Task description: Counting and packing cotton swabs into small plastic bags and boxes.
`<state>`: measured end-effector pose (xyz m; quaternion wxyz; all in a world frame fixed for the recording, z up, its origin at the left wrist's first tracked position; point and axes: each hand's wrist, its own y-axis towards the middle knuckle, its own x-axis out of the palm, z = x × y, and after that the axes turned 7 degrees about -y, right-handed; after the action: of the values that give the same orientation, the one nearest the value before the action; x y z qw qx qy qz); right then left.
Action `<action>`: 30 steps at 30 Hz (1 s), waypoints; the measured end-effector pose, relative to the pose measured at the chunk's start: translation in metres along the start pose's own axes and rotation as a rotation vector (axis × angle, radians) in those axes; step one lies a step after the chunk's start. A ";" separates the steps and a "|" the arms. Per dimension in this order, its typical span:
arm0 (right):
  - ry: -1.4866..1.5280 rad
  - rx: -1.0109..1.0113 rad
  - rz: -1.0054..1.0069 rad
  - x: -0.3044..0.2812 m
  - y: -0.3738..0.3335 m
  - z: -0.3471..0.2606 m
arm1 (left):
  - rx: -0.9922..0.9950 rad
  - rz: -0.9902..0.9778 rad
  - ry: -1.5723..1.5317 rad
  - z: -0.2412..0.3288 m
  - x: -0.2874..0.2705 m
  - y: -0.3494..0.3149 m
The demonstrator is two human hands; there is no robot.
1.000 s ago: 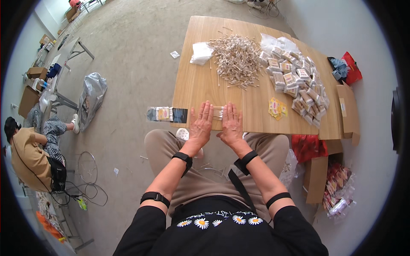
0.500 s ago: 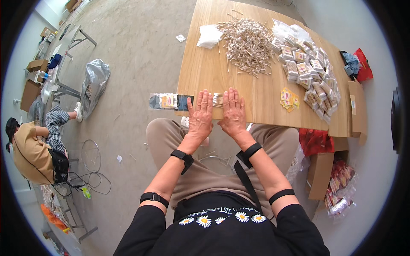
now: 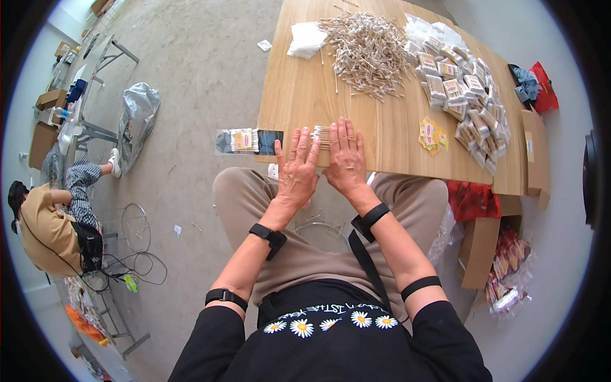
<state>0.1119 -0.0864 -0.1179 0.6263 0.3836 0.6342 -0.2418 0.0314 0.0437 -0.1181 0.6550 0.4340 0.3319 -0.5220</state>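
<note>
My left hand (image 3: 296,167) lies at the table's near edge, its fingers stretched out and a little spread. Beside it my right hand (image 3: 345,158) is flat, with its fingers straight. Between the two hands sits a small row of cotton swabs (image 3: 323,137), partly covered by fingers of both hands. To the left of my left hand, a clear bag (image 3: 224,142) with a yellow-and-white card and cotton swabs (image 3: 244,140) reaches past the table's left edge, next to a dark flat piece (image 3: 270,142).
On the wooden table (image 3: 382,149) lie a heap of loose cotton swabs (image 3: 366,54), a stack of clear bags (image 3: 308,40), several yellow cards (image 3: 433,135) and a pile of filled swab packs (image 3: 468,95). Cardboard boxes (image 3: 480,251) stand at right. Another person (image 3: 54,223) sits far left.
The fingers of my left hand have spread apart slightly. My right hand stays nearly in place beside the swabs. The whole view has shifted a little.
</note>
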 end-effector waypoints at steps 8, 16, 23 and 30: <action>-0.005 0.004 -0.002 0.001 0.000 0.001 | 0.023 0.009 -0.008 0.001 -0.005 -0.004; 0.006 0.006 -0.006 0.001 0.000 0.001 | 0.037 0.080 -0.200 0.003 -0.014 0.016; -0.100 -0.017 0.036 0.010 0.000 0.002 | 0.142 0.148 -0.105 -0.017 -0.015 0.052; -0.100 0.001 0.054 0.011 0.001 0.002 | 0.134 0.001 -0.161 -0.025 -0.020 0.065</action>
<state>0.1143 -0.0850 -0.1289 0.6633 0.3884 0.5914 -0.2438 0.0902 0.0791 -0.0958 0.6495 0.4336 0.2422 -0.5758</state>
